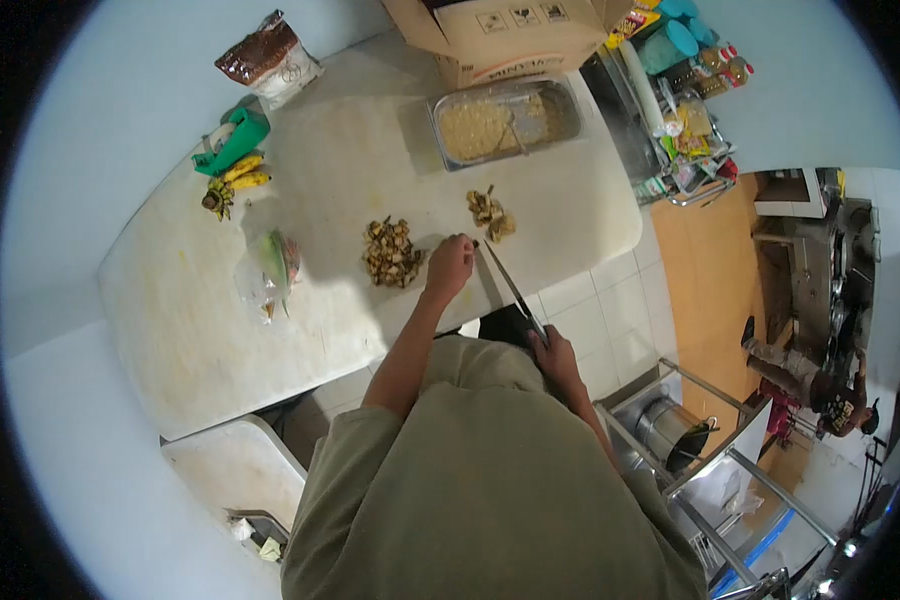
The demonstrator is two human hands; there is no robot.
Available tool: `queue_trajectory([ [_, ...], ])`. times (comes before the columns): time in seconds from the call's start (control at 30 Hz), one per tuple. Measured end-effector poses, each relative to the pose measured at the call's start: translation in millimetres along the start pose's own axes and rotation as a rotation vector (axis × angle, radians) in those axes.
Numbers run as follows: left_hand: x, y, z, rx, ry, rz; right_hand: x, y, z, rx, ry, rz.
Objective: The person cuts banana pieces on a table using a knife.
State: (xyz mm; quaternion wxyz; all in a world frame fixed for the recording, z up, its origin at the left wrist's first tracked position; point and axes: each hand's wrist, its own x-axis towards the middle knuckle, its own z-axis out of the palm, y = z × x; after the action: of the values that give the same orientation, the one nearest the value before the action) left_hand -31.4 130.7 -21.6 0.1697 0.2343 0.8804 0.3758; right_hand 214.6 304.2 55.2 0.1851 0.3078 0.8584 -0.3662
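My right hand [553, 352] is wrapped round the handle of a long knife [510, 284], its blade pointing up and left across the table's front edge. Close to the knife tip, my left hand [452, 262] has its fingers pinched together over the table, with a small dark bit [476, 243] showing at the fingertips; its kind is unclear. Left of that hand lies a heap of small brown-and-yellow pieces [393, 253]. A smaller cluster of yellowish-brown pieces [490, 213] rests beyond the knife tip.
At the back of the white table [330, 160] stand a metal tray [508, 125] of pale mash with a utensil in it and a cardboard box [520, 40]. Bananas [245, 172], a green tape dispenser [232, 142] and a plastic bag [270, 268] lie left. Another person [810, 385] is far right.
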Motion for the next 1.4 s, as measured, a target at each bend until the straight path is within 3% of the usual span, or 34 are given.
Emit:
queue_trajectory([
  [0.1,-13,-8,8,0.028,0.126,0.098,0,-10,3,0.005,0.008,-0.028],
  [0.13,-17,-6,4,0.062,0.027,0.04,2,-11,6,-0.007,0.002,-0.035],
  [0.23,-27,7,-2,0.209,-0.009,0.06,6,-25,7,-0.039,-0.008,-0.049],
  [0.63,-40,5,7,0.456,-0.028,0.113,18,-17,25,-0.076,0.023,-0.073],
  [1.03,-43,8,13,0.545,-0.096,0.062,29,-15,46,-0.021,-0.029,0.021],
  [1.23,-46,7,10,0.479,-0.065,0.095,44,-1,50,0.038,-0.043,0.052],
  [1.4,-43,9,4,0.44,-0.16,0.065,40,10,41,0.023,-0.066,0.168],
])
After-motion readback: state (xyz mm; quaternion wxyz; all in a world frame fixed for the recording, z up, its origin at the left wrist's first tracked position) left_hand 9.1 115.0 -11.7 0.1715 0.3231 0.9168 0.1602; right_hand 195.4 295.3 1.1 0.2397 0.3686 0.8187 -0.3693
